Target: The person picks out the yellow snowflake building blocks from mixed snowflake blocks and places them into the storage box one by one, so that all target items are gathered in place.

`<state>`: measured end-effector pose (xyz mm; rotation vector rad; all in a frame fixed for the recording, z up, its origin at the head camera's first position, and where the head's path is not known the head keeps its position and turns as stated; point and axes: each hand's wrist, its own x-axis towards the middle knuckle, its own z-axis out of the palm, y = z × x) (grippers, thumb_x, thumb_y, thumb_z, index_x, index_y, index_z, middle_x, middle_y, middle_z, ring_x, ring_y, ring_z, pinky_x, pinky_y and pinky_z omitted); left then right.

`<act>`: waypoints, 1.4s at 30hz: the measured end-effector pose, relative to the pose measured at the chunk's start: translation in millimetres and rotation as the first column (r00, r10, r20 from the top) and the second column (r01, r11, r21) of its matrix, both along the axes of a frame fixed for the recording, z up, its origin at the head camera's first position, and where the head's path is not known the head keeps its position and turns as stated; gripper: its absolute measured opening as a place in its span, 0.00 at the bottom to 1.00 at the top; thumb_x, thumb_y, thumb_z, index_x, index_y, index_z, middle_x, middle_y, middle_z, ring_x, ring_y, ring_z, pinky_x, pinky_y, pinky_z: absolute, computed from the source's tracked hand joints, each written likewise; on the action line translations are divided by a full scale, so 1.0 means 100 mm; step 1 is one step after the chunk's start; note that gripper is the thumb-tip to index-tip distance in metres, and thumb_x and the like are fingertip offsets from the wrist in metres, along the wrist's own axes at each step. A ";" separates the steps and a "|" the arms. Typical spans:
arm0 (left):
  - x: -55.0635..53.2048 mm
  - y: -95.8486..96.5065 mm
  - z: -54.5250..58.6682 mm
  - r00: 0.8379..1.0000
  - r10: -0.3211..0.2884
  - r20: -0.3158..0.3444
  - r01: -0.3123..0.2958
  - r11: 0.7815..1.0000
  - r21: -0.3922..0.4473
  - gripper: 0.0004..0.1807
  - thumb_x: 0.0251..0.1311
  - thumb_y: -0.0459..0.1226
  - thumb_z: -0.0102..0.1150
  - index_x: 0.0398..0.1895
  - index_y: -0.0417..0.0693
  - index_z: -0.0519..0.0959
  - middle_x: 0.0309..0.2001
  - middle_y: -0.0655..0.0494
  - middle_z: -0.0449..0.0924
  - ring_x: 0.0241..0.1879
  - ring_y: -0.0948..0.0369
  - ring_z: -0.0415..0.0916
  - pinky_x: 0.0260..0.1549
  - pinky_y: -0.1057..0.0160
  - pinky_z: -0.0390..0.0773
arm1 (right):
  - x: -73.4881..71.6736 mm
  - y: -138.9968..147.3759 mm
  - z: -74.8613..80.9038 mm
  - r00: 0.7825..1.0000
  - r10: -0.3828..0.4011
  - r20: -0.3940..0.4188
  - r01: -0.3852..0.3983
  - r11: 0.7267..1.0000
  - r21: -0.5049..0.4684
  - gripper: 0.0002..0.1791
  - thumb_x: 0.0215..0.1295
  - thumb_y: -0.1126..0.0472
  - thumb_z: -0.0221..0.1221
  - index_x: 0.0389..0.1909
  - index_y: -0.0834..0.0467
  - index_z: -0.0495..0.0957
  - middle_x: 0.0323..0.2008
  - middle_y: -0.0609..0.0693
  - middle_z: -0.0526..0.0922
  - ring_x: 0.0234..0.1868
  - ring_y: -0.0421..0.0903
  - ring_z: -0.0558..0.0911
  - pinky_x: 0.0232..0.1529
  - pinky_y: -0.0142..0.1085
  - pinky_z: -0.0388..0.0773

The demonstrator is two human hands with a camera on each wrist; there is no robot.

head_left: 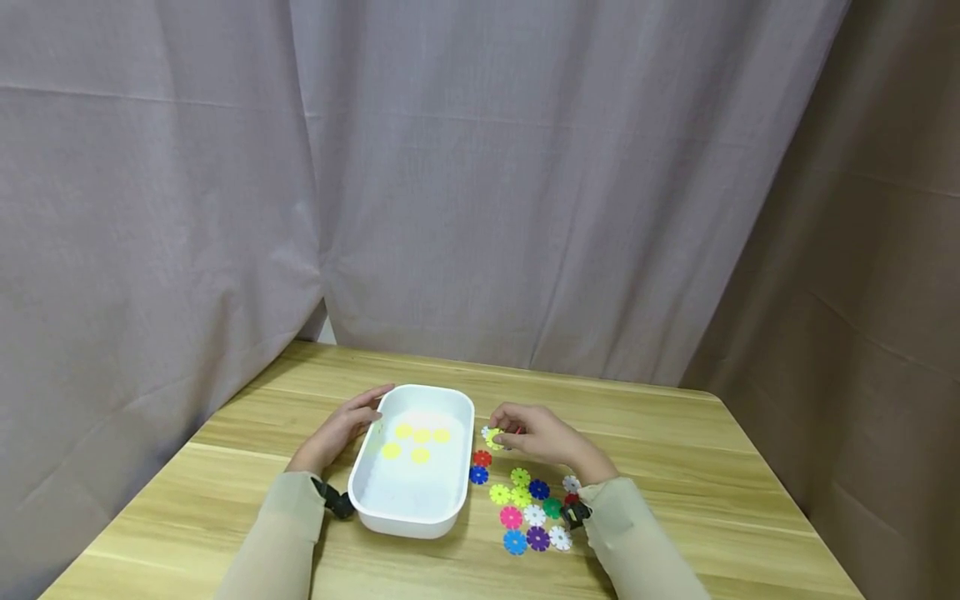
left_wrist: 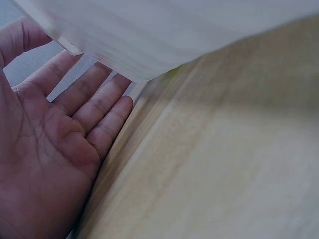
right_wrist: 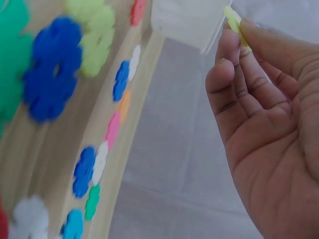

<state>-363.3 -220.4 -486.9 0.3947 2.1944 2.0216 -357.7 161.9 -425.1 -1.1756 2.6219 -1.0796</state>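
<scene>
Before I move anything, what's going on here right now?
A person rests their left hand against the left side of a white tray on a wooden table. Their right hand, just right of the tray, pinches a yellow notched disc between thumb and fingers. Five yellow discs lie in the tray. Mixed-color discs lie on the table to its right, with a few yellow ones among them.
</scene>
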 end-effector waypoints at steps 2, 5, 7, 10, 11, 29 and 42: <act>0.00 0.00 0.00 1.000 0.007 0.006 -0.007 1.000 0.003 0.32 0.65 0.37 0.53 0.75 0.58 0.67 0.74 0.53 0.64 0.71 0.53 0.62 0.71 0.50 0.55 | 0.00 -0.06 0.02 1.000 0.004 0.007 -0.005 1.000 0.003 0.09 0.70 0.59 0.63 0.48 0.53 0.80 0.36 0.40 0.83 0.38 0.40 0.82 0.39 0.36 0.82; 0.01 0.00 0.00 1.000 0.011 0.006 -0.011 1.000 0.003 0.32 0.65 0.37 0.53 0.74 0.58 0.67 0.74 0.53 0.64 0.71 0.53 0.62 0.71 0.50 0.55 | 0.01 -0.14 0.05 1.000 0.012 0.005 -0.012 1.000 0.007 0.09 0.70 0.58 0.62 0.49 0.51 0.80 0.37 0.39 0.83 0.39 0.40 0.81 0.39 0.36 0.82; 0.01 -0.01 0.00 1.000 0.010 0.007 -0.010 1.000 0.004 0.32 0.65 0.37 0.53 0.75 0.58 0.67 0.74 0.53 0.63 0.72 0.52 0.61 0.72 0.49 0.54 | 0.01 -0.19 0.07 1.000 0.013 0.003 -0.013 1.000 0.008 0.08 0.70 0.57 0.62 0.49 0.49 0.80 0.37 0.39 0.83 0.39 0.40 0.81 0.39 0.36 0.82; 0.02 -0.01 0.01 1.000 0.011 0.009 -0.011 1.000 0.005 0.33 0.65 0.37 0.53 0.75 0.58 0.67 0.75 0.52 0.62 0.72 0.52 0.61 0.72 0.49 0.54 | 0.01 -0.25 0.08 1.000 0.019 -0.003 -0.019 1.000 0.011 0.08 0.71 0.56 0.62 0.48 0.48 0.80 0.37 0.38 0.82 0.40 0.40 0.81 0.39 0.36 0.81; 0.02 -0.02 0.01 1.000 0.015 0.011 -0.015 1.000 0.006 0.33 0.64 0.38 0.53 0.75 0.58 0.67 0.75 0.52 0.62 0.72 0.52 0.61 0.72 0.49 0.54 | 0.01 -0.27 0.09 1.000 0.021 -0.005 -0.021 1.000 0.015 0.08 0.71 0.56 0.62 0.48 0.47 0.80 0.37 0.38 0.82 0.40 0.40 0.81 0.40 0.36 0.81; 0.04 -0.03 0.03 1.000 0.007 0.002 -0.007 1.000 0.008 0.33 0.65 0.37 0.52 0.76 0.55 0.66 0.74 0.49 0.62 0.71 0.50 0.62 0.72 0.48 0.54 | 0.01 -0.53 0.16 0.995 0.103 0.017 -0.103 0.993 0.049 0.10 0.72 0.59 0.60 0.51 0.53 0.81 0.39 0.40 0.84 0.41 0.39 0.82 0.45 0.37 0.80; 0.05 -0.01 0.03 1.000 -0.009 -0.009 0.009 1.000 0.029 0.33 0.64 0.36 0.52 0.75 0.54 0.66 0.73 0.48 0.65 0.70 0.49 0.63 0.70 0.50 0.58 | -0.14 -0.87 0.25 0.974 0.195 -0.116 -0.140 0.919 0.369 0.03 0.68 0.61 0.64 0.40 0.52 0.84 0.34 0.36 0.81 0.38 0.36 0.78 0.43 0.31 0.77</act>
